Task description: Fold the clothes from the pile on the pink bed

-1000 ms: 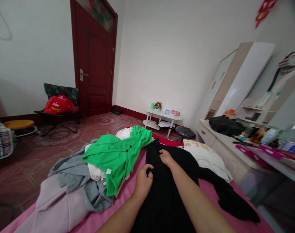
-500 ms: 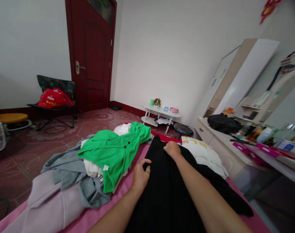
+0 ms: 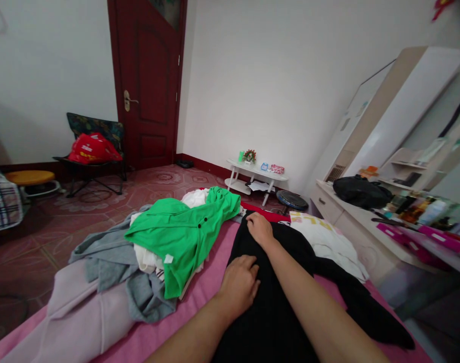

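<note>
A black long-sleeved garment (image 3: 279,302) lies lengthwise before me, one sleeve stretched out to the lower right. On its left part rests my left hand (image 3: 240,282), palm down, fingers loosely bent and slightly apart on the cloth. Farther away, my right hand (image 3: 260,229) lies over the garment's far end with its fingers laid on the fabric; its thumb is hidden. Left of the hands, a green buttoned top (image 3: 180,227) tops a pile with a grey garment (image 3: 112,252) and a pale pink garment (image 3: 82,312).
Pink bedding (image 3: 211,282) lies under the clothes. A white printed garment (image 3: 328,242) is at the right, beside a dresser (image 3: 336,214) holding a black bag (image 3: 360,191) and bottles. Beyond stand a small white table (image 3: 256,172) and a folding chair with a red bag (image 3: 94,148).
My left hand has moved right from the black garment's left edge onto its surface. My right hand has shifted slightly left, its fingers now flatter. The view has turned a little left.
</note>
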Demonstrator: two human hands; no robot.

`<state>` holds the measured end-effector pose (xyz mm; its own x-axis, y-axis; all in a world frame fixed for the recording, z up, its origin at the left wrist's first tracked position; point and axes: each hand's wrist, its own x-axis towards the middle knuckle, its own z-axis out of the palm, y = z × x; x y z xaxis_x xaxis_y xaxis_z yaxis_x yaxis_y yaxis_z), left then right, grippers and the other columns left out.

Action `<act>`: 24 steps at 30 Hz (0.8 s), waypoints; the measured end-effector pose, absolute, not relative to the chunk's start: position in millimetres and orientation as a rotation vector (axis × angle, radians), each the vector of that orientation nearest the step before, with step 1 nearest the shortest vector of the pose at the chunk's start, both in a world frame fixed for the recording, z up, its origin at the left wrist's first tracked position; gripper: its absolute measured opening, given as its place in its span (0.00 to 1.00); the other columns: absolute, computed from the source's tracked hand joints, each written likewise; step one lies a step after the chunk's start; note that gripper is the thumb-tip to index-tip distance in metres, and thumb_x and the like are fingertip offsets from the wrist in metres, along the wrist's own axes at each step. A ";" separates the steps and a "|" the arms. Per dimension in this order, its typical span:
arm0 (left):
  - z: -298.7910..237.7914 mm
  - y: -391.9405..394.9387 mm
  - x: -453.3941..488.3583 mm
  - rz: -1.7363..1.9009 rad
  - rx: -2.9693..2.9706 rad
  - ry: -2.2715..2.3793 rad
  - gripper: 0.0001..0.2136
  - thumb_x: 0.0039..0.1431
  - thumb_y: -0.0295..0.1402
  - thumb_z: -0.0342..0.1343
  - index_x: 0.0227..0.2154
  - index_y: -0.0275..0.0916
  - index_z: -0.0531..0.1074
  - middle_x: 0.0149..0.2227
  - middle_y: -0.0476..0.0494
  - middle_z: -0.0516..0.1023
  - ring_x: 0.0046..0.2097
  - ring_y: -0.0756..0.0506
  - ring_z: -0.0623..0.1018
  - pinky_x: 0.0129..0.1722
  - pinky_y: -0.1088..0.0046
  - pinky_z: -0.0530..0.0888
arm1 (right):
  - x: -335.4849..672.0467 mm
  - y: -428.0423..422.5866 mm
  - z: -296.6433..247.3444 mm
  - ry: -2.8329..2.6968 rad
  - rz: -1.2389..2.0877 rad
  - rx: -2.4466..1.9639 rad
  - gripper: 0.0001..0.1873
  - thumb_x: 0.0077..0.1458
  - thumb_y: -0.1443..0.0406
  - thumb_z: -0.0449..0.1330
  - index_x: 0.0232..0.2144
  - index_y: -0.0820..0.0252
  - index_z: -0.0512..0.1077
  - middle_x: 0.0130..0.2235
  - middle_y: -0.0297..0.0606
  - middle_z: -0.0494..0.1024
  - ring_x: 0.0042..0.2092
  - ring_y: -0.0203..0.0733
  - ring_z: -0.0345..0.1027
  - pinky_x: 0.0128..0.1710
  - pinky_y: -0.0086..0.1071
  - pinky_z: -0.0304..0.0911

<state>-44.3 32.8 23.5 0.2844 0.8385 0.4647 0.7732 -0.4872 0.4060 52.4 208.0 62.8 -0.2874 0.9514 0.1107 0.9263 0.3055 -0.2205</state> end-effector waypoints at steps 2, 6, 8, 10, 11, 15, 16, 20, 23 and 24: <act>17.1 31.0 -41.2 0.878 2.415 1.548 0.23 0.59 0.36 0.53 0.57 0.33 0.66 0.62 0.32 0.61 0.62 0.35 0.62 0.61 0.56 0.60 | 54.3 218.0 49.9 -2.452 0.343 -1.693 0.23 0.62 0.58 0.49 0.59 0.51 0.63 0.65 0.37 0.56 0.66 0.47 0.47 0.61 0.40 0.46; 10.9 29.0 -44.9 0.732 2.422 1.520 0.28 0.62 0.46 0.47 0.63 0.42 0.57 0.67 0.37 0.50 0.67 0.35 0.51 0.64 0.52 0.52 | 62.7 230.6 28.1 -2.483 0.623 -1.721 0.32 0.62 0.48 0.43 0.65 0.49 0.50 0.69 0.37 0.41 0.68 0.55 0.32 0.62 0.59 0.37; 11.5 29.3 -47.7 0.679 2.440 1.498 0.28 0.62 0.49 0.46 0.63 0.46 0.56 0.68 0.38 0.48 0.67 0.35 0.49 0.64 0.51 0.50 | 66.5 228.5 23.0 -2.445 0.692 -1.720 0.35 0.61 0.44 0.42 0.66 0.49 0.48 0.69 0.36 0.36 0.69 0.56 0.27 0.61 0.61 0.31; 12.7 29.9 -48.9 0.641 2.457 1.486 0.28 0.62 0.50 0.45 0.63 0.47 0.56 0.68 0.39 0.47 0.68 0.36 0.48 0.64 0.51 0.49 | 72.0 220.5 20.3 -2.398 0.732 -1.694 0.36 0.61 0.44 0.42 0.66 0.49 0.47 0.69 0.36 0.34 0.69 0.54 0.24 0.62 0.59 0.27; 13.3 30.1 -48.9 0.623 2.465 1.484 0.29 0.63 0.50 0.44 0.63 0.46 0.56 0.68 0.39 0.47 0.68 0.36 0.48 0.64 0.51 0.49 | 76.0 214.9 19.4 -2.372 0.747 -1.674 0.35 0.61 0.45 0.42 0.66 0.50 0.47 0.69 0.36 0.34 0.69 0.53 0.24 0.63 0.58 0.26; 14.6 28.0 -48.0 0.569 2.503 1.480 0.29 0.63 0.51 0.42 0.63 0.44 0.56 0.68 0.38 0.47 0.68 0.36 0.47 0.65 0.52 0.47 | 101.3 186.7 18.8 -2.240 0.786 -1.555 0.32 0.61 0.50 0.47 0.63 0.55 0.55 0.68 0.41 0.46 0.68 0.49 0.36 0.65 0.51 0.33; 14.7 26.2 -48.1 0.561 2.514 1.472 0.29 0.63 0.51 0.42 0.63 0.44 0.56 0.68 0.38 0.48 0.68 0.36 0.47 0.65 0.52 0.47 | 109.2 178.8 19.1 -2.196 0.781 -1.519 0.31 0.61 0.51 0.48 0.62 0.56 0.58 0.67 0.43 0.51 0.67 0.47 0.41 0.65 0.47 0.37; 13.6 12.4 -50.7 0.529 2.561 1.395 0.29 0.63 0.52 0.42 0.63 0.44 0.57 0.68 0.39 0.50 0.68 0.36 0.48 0.64 0.52 0.48 | 138.9 146.7 16.4 -1.973 0.705 -1.426 0.24 0.59 0.59 0.49 0.55 0.62 0.66 0.57 0.47 0.69 0.59 0.41 0.62 0.60 0.37 0.53; 13.8 -4.0 -53.1 0.552 2.589 1.340 0.28 0.62 0.51 0.44 0.62 0.44 0.58 0.67 0.39 0.51 0.67 0.36 0.49 0.64 0.52 0.49 | 152.4 124.7 7.8 -1.837 0.691 -1.420 0.20 0.53 0.66 0.52 0.48 0.66 0.70 0.48 0.49 0.76 0.49 0.43 0.71 0.52 0.37 0.63; 14.9 -9.7 -53.6 0.582 2.594 1.333 0.27 0.62 0.50 0.46 0.61 0.44 0.59 0.67 0.39 0.52 0.67 0.36 0.51 0.63 0.53 0.50 | 154.5 118.3 4.5 -1.812 0.701 -1.417 0.19 0.50 0.67 0.54 0.46 0.66 0.71 0.45 0.48 0.77 0.46 0.43 0.73 0.49 0.37 0.65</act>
<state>-53.6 -9.7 14.9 0.5252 0.8090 0.2641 0.7436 -0.5872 0.3198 154.5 118.3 4.5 -0.1361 0.9687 0.2076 0.5766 0.2479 -0.7785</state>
